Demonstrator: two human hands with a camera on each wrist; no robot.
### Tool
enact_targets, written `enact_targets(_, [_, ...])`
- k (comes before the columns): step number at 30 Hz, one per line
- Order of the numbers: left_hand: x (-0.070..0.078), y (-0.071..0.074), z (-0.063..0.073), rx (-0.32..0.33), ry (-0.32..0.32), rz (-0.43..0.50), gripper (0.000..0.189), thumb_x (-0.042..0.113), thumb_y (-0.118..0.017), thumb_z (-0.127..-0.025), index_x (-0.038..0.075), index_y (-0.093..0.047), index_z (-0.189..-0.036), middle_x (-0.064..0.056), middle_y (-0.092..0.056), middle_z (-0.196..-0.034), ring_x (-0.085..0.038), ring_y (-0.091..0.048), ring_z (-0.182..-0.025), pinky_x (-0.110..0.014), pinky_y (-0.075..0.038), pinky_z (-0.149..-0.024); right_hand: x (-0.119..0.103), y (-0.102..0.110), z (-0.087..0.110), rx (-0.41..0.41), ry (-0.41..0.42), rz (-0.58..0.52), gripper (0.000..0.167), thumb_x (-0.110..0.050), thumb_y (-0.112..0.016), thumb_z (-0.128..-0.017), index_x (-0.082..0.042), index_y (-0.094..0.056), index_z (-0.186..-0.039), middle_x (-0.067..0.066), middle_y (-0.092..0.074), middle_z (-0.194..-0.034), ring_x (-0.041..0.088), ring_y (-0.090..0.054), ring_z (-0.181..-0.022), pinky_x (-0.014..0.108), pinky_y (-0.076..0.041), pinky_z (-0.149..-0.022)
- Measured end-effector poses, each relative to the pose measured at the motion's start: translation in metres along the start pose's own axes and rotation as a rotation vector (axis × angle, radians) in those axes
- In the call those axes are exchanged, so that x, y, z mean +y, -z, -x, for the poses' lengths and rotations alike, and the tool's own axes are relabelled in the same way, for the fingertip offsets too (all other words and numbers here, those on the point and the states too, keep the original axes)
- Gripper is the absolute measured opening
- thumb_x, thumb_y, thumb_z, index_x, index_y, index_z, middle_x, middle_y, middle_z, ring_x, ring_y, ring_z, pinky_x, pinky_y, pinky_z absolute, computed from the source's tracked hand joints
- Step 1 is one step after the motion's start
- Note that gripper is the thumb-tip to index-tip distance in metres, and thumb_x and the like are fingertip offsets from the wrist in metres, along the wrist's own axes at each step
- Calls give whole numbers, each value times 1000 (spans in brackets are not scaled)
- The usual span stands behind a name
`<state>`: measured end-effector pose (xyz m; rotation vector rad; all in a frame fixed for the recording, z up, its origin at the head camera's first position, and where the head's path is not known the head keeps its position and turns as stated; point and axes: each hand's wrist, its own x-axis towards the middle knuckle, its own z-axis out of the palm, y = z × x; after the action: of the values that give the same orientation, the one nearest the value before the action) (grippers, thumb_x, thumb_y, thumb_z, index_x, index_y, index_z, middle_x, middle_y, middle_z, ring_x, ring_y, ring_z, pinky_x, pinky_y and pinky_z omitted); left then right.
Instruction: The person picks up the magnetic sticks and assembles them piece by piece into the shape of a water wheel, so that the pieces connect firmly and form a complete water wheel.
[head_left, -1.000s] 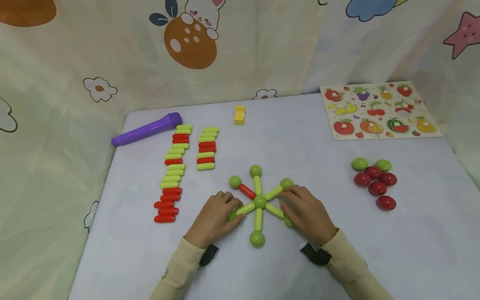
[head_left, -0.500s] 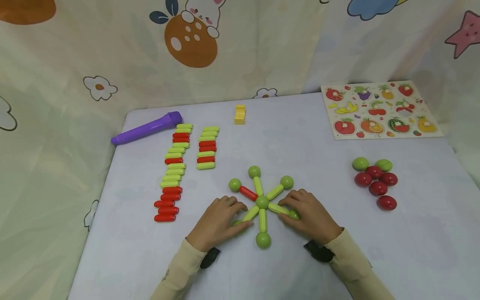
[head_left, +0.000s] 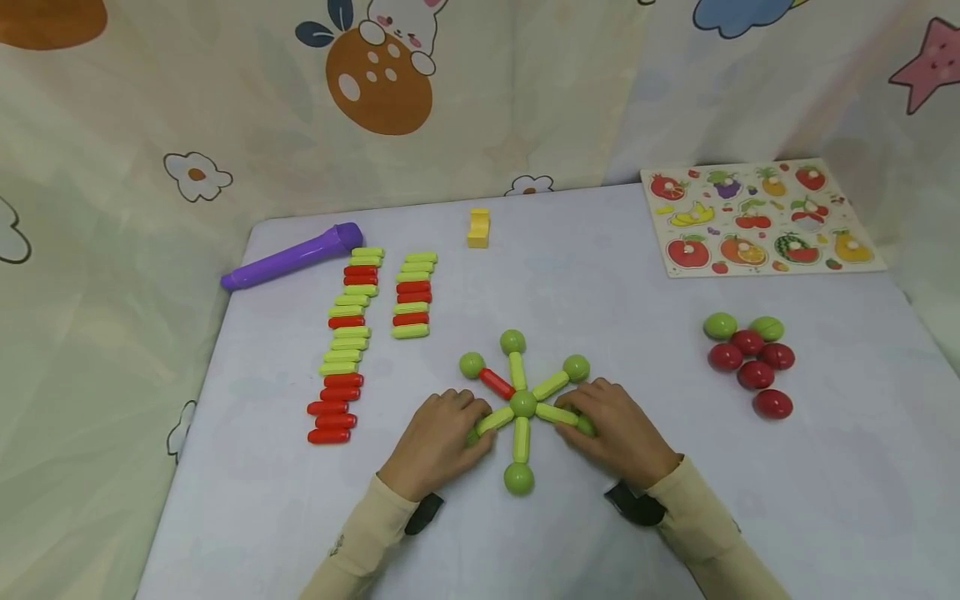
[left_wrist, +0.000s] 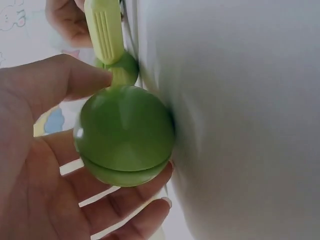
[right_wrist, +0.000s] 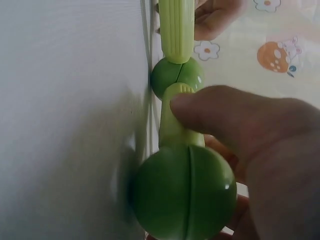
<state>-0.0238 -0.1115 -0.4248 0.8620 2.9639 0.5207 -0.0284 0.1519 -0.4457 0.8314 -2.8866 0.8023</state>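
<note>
A star-shaped figure of toy building rods and balls lies flat in front of me, with a green hub ball (head_left: 523,404) at its centre. Light green rods (head_left: 521,440) and one red rod (head_left: 497,384) spread out from the hub, each ending in a green ball (head_left: 519,478). My left hand (head_left: 437,439) holds the lower-left arm, thumb at the rod and fingers around its end ball (left_wrist: 125,135). On the opposite side, my right hand (head_left: 621,432) pinches the right-hand rod (right_wrist: 177,122), its thumb on the rod above the end ball (right_wrist: 185,192).
Two columns of red and light green rods (head_left: 342,381) lie at left, near a purple toy microphone (head_left: 292,257). A yellow block (head_left: 478,229) sits at the back. Red balls (head_left: 755,375) and two green balls (head_left: 720,326) lie at right, before a fruit puzzle board (head_left: 761,218).
The figure has turned and shifted slightly, its bottom ball moving right and then partly back. My right hand has moved a little down and right, off the upper-right ball. The left hand shifted slightly right.
</note>
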Motion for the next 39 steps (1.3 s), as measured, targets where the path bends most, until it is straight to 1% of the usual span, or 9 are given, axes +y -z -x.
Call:
enact_targets(4, [-10, 11, -7, 38, 32, 42, 30, 34, -69, -86, 14, -66, -107, 0, -61, -97, -14, -52, -82, -28, -46, -70, 0, 0, 0, -1, 4, -8, 26, -28, -79, -78, -17, -69, -100, -9, -63, -91, 8, -47, -79, 30, -41, -70])
enact_targets(7, [-25, 18, -19, 56, 41, 62, 38, 29, -70, -88, 15, -62, -121, -7, -59, -121, -22, -55, -102, -37, -49, -84, 1, 0, 0, 1, 6, -15, 27, -28, -79, -78, -17, -70, -101, -7, -64, -95, 8, -47, -80, 30, -42, -71])
enact_targets(10, [-38, 18, -30, 0, 28, 79, 44, 23, -70, -88, 18, -59, -130, -5, -56, -134, -24, -53, -115, -41, -47, -94, 1, -1, 0, 0, 15, -25, 27, -26, -80, -78, -16, -71, -102, -6, -65, -98, 9, -48, -82, 31, -42, -71])
enact_targets(14, [-46, 16, -34, -74, 11, 71, 39, 21, -69, -89, 19, -61, -128, 0, -62, -123, -19, -56, -105, -35, -49, -89, 2, -2, 1, 13, 27, -32, 25, -25, -79, -79, -17, -71, -101, -8, -64, -94, 8, -47, -80, 30, -41, -70])
enact_targets(21, [-43, 20, -26, -83, 45, 43, 31, 23, -75, -83, 19, -68, -113, 3, -66, -100, -14, -54, -84, -29, -47, -73, 5, -3, 0, 99, 34, 10, 23, -24, -79, -78, -17, -70, -98, -9, -59, -84, 8, -45, -75, 29, -37, -67])
enact_targets(27, [-42, 25, -23, -108, 52, 50, 32, 29, -73, -84, 19, -66, -114, 2, -64, -98, -14, -54, -85, -29, -48, -74, 4, -1, -1, 106, 29, 12, 24, -24, -79, -78, -16, -69, -99, -8, -59, -84, 10, -45, -77, 30, -38, -68])
enact_targets(30, [-50, 32, -25, -85, 99, 93, 36, 30, -69, -88, 16, -63, -121, -1, -62, -109, -18, -56, -97, -36, -50, -85, 4, 0, -1, 100, 25, 1, 25, -24, -79, -78, -16, -69, -101, -7, -60, -86, 10, -46, -78, 31, -38, -69])
enact_targets(33, [-66, 39, -30, -18, 175, 43, 40, 26, -67, -90, 13, -60, -126, -8, -60, -118, -26, -55, -106, -43, -48, -91, 4, 0, -1, 94, 22, -10, 26, -24, -78, -79, -16, -70, -102, -6, -60, -89, 11, -47, -80, 31, -39, -71])
enact_targets(39, [-90, 43, -35, 18, 240, -123, 38, 12, -73, -84, 3, -61, -119, -18, -61, -110, -34, -54, -93, -43, -49, -81, 4, -1, -1, 75, 21, -25, 25, -24, -77, -80, -16, -70, -103, -6, -61, -92, 12, -49, -83, 33, -41, -73])
